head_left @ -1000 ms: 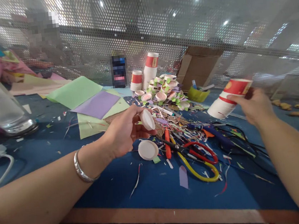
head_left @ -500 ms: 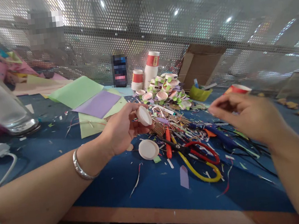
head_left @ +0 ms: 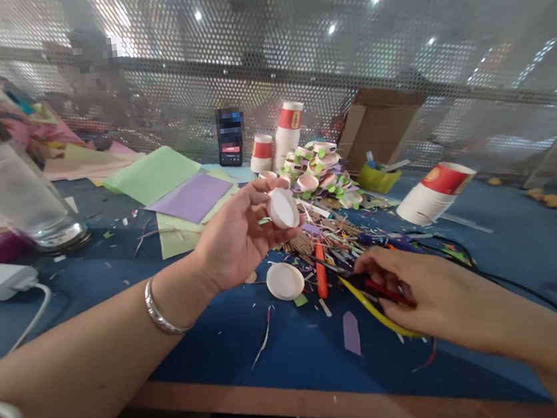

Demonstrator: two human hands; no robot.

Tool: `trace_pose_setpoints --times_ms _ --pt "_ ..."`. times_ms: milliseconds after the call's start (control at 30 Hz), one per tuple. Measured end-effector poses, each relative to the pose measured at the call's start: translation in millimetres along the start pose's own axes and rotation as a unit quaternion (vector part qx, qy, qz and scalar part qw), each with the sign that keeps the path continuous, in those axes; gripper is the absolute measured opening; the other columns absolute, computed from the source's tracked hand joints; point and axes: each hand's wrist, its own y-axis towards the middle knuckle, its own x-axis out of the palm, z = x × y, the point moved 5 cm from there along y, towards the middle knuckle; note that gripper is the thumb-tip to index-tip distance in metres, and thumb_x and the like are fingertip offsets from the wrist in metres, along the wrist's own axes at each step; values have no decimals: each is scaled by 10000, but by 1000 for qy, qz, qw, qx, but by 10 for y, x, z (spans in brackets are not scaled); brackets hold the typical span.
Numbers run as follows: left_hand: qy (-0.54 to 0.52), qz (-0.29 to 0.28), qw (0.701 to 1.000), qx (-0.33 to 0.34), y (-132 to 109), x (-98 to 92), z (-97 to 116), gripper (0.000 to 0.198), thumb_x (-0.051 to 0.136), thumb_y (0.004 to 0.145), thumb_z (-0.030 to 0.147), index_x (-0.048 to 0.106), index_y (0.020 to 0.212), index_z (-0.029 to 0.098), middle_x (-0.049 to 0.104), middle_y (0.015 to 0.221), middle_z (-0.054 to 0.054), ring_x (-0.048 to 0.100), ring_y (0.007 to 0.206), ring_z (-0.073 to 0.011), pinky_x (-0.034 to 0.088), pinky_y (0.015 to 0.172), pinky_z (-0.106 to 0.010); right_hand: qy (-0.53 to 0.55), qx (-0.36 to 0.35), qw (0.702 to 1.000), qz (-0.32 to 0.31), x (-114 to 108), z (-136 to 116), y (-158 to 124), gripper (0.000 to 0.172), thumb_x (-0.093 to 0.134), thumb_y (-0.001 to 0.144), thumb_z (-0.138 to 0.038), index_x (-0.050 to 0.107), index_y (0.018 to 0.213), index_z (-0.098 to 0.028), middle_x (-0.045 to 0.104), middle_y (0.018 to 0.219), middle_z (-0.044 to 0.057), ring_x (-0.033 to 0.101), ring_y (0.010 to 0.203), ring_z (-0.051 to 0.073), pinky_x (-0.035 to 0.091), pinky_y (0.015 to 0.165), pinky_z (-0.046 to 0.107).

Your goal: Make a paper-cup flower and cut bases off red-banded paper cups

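Note:
Between the thumb and fingers of my left hand is a small white paper cup bottom, its round face tilted to the right. A second white cup bottom lies flat on the blue table just below that hand. At the right, my right hand has its fingers curled round the red handle of a pair of scissors. Their yellow handle shows beneath the hand, and the blades point left into paper scraps. Beside the blades lies an orange stick-like tool.
A stack of paper cups leans at the right; more cups stand behind decorated cup pieces. Coloured paper sheets, a glass bottle and a phone are at the left and back. A black cable runs right.
My right hand has come down and left from near the cup stack onto the scissors, closing round the red handle. My left hand keeps its hold on the cup bottom.

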Motion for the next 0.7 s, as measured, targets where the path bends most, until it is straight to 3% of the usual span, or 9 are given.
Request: trace_pose_setpoints --times_ms 133,267,367,433,567,700 --pt "-14 -35 999 10 -17 21 15 323 577 787 146 612 1107 176 694 850 -49 741 769 -197 612 711 -284 119 61 991 18 -59 133 -13 388 614 806 -200 608 1191 -244 756 924 41 717 724 192 574 633 302" --pt "-11 -69 998 -3 -60 73 6 372 581 788 101 600 1149 189 710 885 -37 762 850 -201 613 804 -300 295 79 948 89 -180 206 -7 444 745 837 -386 615 1248 -283 757 984 71 739 747 215 609 585 305" --pt "0 -77 997 -10 -79 91 -14 325 602 819 113 602 1129 208 726 931 -42 757 889 -204 616 834 -333 387 89 909 123 -231 205 14 434 802 826 -428 652 1220 -325 692 774 -7 599 497 131 470 384 238" --pt "3 -81 997 -9 -85 94 -31 308 628 822 110 608 1111 213 726 962 -41 740 895 -195 620 860 -373 431 108 887 126 -235 168 49 415 819 817 -426 661 1184 -316 602 644 -51 480 407 96 376 329 221" --pt "15 -81 996 -15 -97 93 -71 264 662 824 113 629 1073 197 721 979 -56 717 928 -200 613 904 -418 510 106 841 143 -287 19 184 347 814 820 -449 640 1070 -284 560 677 -55 448 412 70 330 333 206" --pt "24 -77 996 -22 -104 90 -80 214 681 834 152 632 1039 188 722 986 -65 720 936 -206 613 879 -387 541 72 820 172 -357 -80 325 393 833 787 -482 609 1032 -273 552 757 -40 462 463 72 339 383 225"
